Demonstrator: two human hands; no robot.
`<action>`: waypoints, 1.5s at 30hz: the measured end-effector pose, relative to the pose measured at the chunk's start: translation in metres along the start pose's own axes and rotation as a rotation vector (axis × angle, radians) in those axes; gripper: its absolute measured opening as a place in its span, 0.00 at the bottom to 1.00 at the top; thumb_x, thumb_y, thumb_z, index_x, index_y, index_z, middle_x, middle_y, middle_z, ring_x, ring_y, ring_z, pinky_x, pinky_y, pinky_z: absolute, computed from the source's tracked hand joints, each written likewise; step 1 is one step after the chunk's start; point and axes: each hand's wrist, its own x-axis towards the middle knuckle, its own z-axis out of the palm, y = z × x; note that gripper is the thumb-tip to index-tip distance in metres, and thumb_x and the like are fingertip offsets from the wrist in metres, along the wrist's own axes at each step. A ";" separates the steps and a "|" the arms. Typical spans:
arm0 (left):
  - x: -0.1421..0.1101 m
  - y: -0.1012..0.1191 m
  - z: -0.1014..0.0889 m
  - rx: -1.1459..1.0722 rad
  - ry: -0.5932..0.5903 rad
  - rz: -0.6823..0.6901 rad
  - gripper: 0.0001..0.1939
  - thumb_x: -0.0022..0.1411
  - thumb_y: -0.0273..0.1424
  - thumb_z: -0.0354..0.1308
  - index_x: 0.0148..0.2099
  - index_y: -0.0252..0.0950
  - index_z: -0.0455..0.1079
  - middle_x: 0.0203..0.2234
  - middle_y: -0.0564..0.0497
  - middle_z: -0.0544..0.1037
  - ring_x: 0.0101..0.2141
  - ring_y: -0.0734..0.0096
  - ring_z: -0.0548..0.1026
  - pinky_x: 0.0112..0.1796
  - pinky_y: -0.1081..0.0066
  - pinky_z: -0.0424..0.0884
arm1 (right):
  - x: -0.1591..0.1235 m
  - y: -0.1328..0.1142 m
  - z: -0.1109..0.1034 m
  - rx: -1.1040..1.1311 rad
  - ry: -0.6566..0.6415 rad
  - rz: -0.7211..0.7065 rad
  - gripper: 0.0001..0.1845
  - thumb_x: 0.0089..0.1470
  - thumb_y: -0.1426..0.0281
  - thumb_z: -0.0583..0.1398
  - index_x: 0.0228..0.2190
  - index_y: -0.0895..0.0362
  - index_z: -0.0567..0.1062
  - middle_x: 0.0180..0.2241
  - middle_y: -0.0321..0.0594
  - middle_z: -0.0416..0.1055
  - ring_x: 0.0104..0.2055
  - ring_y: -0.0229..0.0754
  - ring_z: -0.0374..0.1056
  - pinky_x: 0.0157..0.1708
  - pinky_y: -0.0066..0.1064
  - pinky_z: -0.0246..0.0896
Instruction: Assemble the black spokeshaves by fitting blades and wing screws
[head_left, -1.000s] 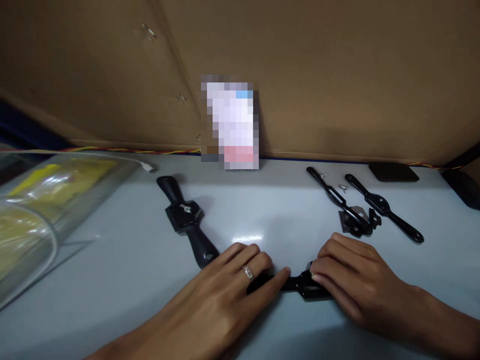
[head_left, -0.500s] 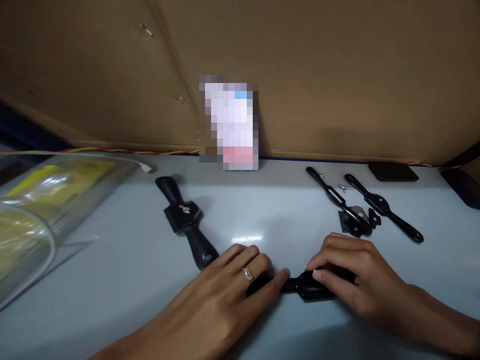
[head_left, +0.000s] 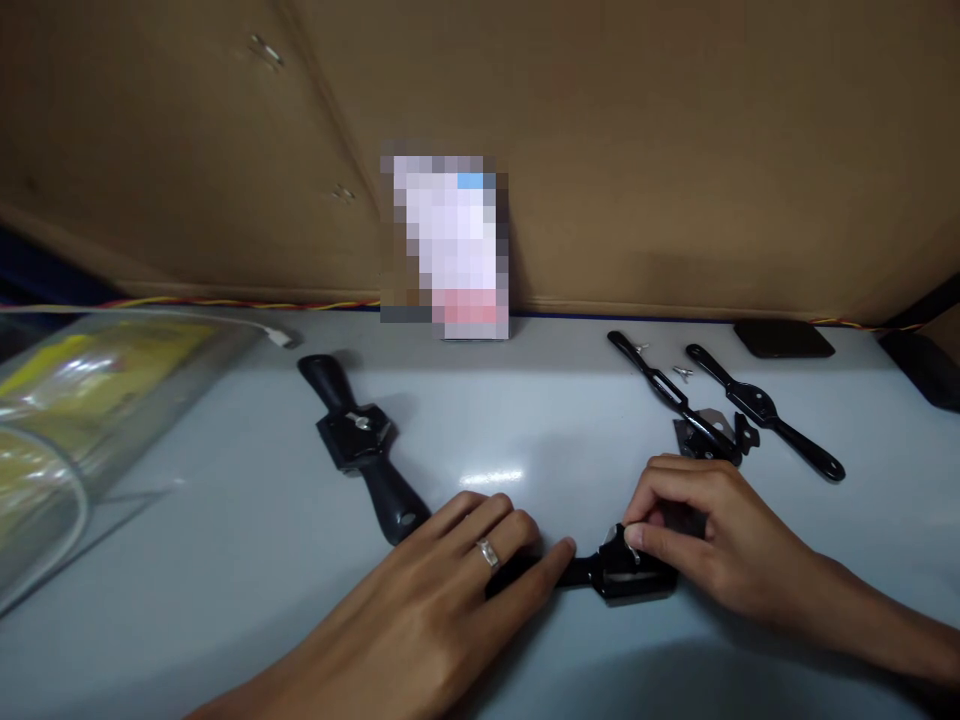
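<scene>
"One head view: holding what?"
"Black spokeshave [head_left: 634,590], low on tabletop [head_left: 555,410]: gripping with left hand [head_left: 442,590], pinching silver thumbscrew [head_left: 636,553] with right hand [head_left: 709,535]."
"Room?"
"Ahead, to bottom edge of cardboard [head_left: 637,200]; less leftward, near second spokeshave [head_left: 349,440]."

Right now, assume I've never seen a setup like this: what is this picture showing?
There's no machine: these are a person's own bare hands, filmed by one camera worn on the head, looking forward and down.

The left hand holds one handle of a black two-handled tool. The right hand has its thumb and forefinger at a small silver screw on it.

Also on the pale table: a similar tool on the left; two slimmer black pieces and some small plates on the right; clear plastic packaging at far left.
</scene>
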 end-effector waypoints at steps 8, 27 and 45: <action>-0.004 -0.001 -0.001 -0.008 -0.049 -0.006 0.23 0.66 0.15 0.45 0.58 0.32 0.70 0.37 0.47 0.75 0.38 0.62 0.73 0.45 0.60 0.69 | -0.013 0.001 0.013 -0.518 0.175 -0.389 0.13 0.62 0.77 0.55 0.25 0.59 0.69 0.26 0.37 0.64 0.30 0.39 0.56 0.32 0.35 0.52; -0.005 -0.002 0.000 -0.039 -0.044 -0.016 0.26 0.63 0.13 0.45 0.59 0.32 0.71 0.37 0.46 0.75 0.37 0.63 0.72 0.41 0.63 0.70 | -0.013 0.000 0.005 -0.372 0.046 -0.418 0.19 0.67 0.74 0.54 0.26 0.59 0.78 0.22 0.35 0.64 0.24 0.36 0.58 0.24 0.32 0.51; -0.015 0.002 0.008 0.041 0.042 -0.099 0.16 0.65 0.22 0.46 0.48 0.36 0.72 0.41 0.45 0.77 0.43 0.57 0.72 0.48 0.56 0.69 | -0.010 0.000 -0.025 -0.528 -0.207 -0.276 0.09 0.60 0.70 0.64 0.43 0.57 0.78 0.38 0.42 0.72 0.40 0.46 0.68 0.38 0.37 0.62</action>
